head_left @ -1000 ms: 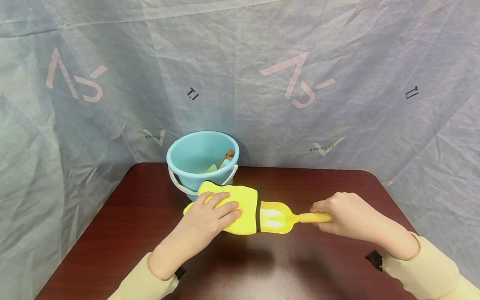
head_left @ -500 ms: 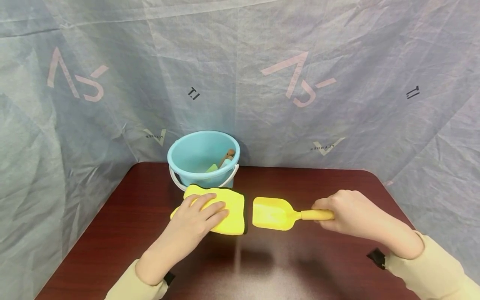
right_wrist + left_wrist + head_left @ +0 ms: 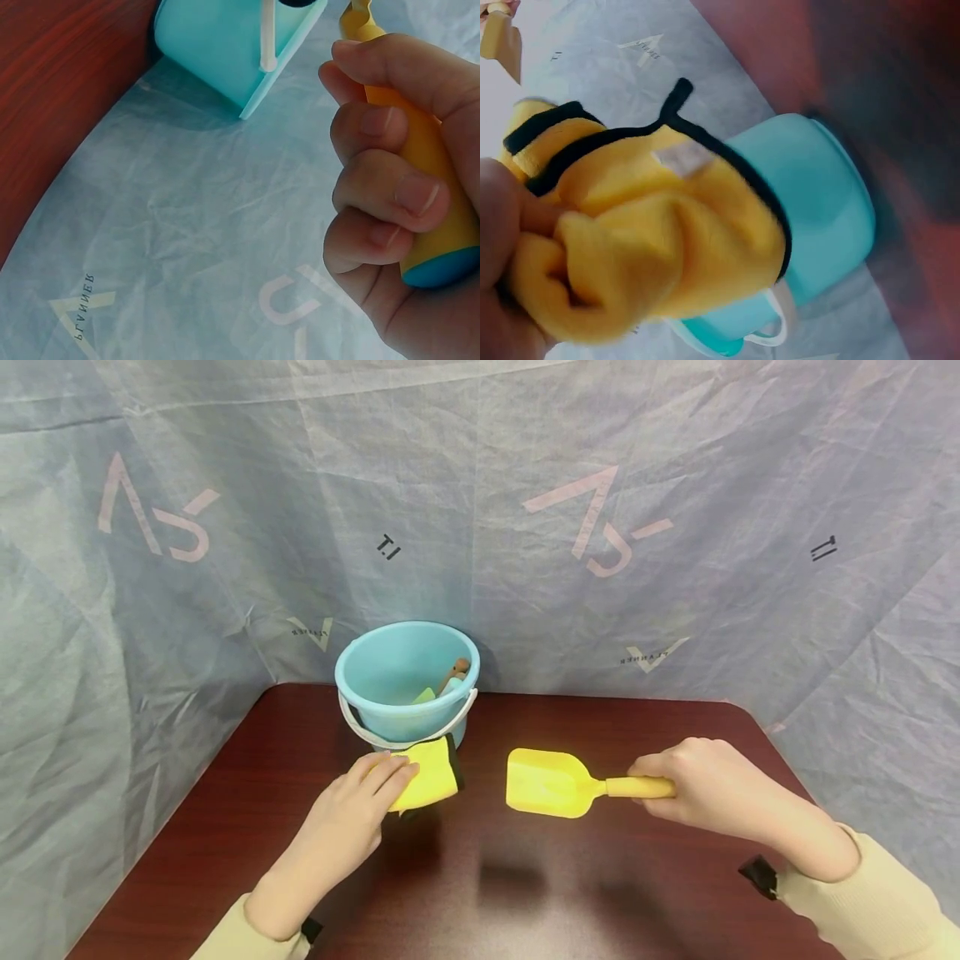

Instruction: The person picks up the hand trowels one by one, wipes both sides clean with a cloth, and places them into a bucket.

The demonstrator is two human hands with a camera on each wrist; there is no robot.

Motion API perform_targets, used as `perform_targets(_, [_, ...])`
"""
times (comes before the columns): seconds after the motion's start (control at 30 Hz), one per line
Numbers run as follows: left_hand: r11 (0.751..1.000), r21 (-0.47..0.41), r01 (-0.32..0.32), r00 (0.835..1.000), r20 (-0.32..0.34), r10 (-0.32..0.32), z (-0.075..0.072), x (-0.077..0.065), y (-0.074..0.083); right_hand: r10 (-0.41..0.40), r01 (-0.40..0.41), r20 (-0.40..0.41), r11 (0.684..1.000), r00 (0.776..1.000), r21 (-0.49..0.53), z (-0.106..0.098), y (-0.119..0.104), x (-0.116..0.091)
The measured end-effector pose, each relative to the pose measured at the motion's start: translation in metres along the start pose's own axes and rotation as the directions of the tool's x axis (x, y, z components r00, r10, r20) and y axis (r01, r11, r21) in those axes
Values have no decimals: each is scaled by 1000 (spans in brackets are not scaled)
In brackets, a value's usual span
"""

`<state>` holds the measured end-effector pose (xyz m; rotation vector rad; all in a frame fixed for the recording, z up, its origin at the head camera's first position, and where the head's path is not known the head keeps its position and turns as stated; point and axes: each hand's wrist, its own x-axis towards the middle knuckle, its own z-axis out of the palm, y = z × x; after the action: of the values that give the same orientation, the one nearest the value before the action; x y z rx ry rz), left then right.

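In the head view my left hand (image 3: 337, 822) grips a yellow cloth (image 3: 427, 775) with black edging, in front of the bucket. The left wrist view shows this cloth (image 3: 667, 225) bunched in the fingers, with a small pale tag on it. To the right, my right hand (image 3: 701, 789) holds a yellow toy shovel (image 3: 551, 783) level above the table, blade toward the left. The fingers wrap its handle (image 3: 420, 172), whose butt end is blue. Shovel and cloth are apart. The light-blue bucket (image 3: 408, 714) stands upright behind the cloth.
A white bail handle (image 3: 461, 718) hangs at the bucket's front. Inside lie a brown piece (image 3: 455, 671) and a green piece (image 3: 424, 696), partly hidden. The dark red table (image 3: 600, 718) ends at a grey printed sheet (image 3: 480, 527) hanging behind it.
The cloth, first over the shovel's blade, has come off it to the left with my left hand and is more bunched now. The right hand and shovel have barely moved.
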<state>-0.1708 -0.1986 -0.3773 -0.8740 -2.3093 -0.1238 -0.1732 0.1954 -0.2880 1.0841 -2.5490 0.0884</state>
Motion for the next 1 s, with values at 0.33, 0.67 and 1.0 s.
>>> perform_targets(0.33, [926,-264,271,962,95,-254,7,-5,5,-28,28,-58,1000,998,3,-6,-1,-1])
perform_targets(0.67, [732,-535,421,907,226,-356,16,3,3,-43,45,-114,999,993,11,-10,-2,0])
perform_targets(1.0, [380,-725,575,811,443,-382,37,16,12,-51,54,-136,999,989,11,-9,-2,0])
